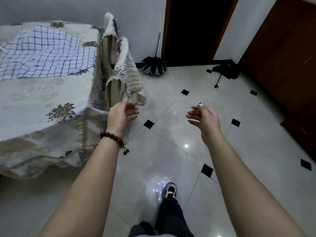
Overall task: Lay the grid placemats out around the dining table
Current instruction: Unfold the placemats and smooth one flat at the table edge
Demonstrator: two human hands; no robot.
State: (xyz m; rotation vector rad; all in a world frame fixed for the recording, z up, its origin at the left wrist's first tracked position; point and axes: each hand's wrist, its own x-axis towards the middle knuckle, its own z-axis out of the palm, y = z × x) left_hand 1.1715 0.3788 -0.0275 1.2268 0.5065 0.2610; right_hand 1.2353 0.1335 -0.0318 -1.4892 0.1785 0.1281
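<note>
Placemats (51, 53), two, grid-patterned, overlapping on table (34, 100), left hand (120, 115) and right hand (205, 118) empty, relaxed

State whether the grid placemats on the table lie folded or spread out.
Spread out: the grid placemats lie opened on the tablecloth, wrinkled and seemingly overlapping, with their grid lines showing across broad faces.

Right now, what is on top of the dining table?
A floral tablecloth covers it entirely and hangs over the edges, hiding the top itself. At the cloth's far end lie rumpled grid placemats, overlapping. Anything beneath them cannot be seen.
</note>
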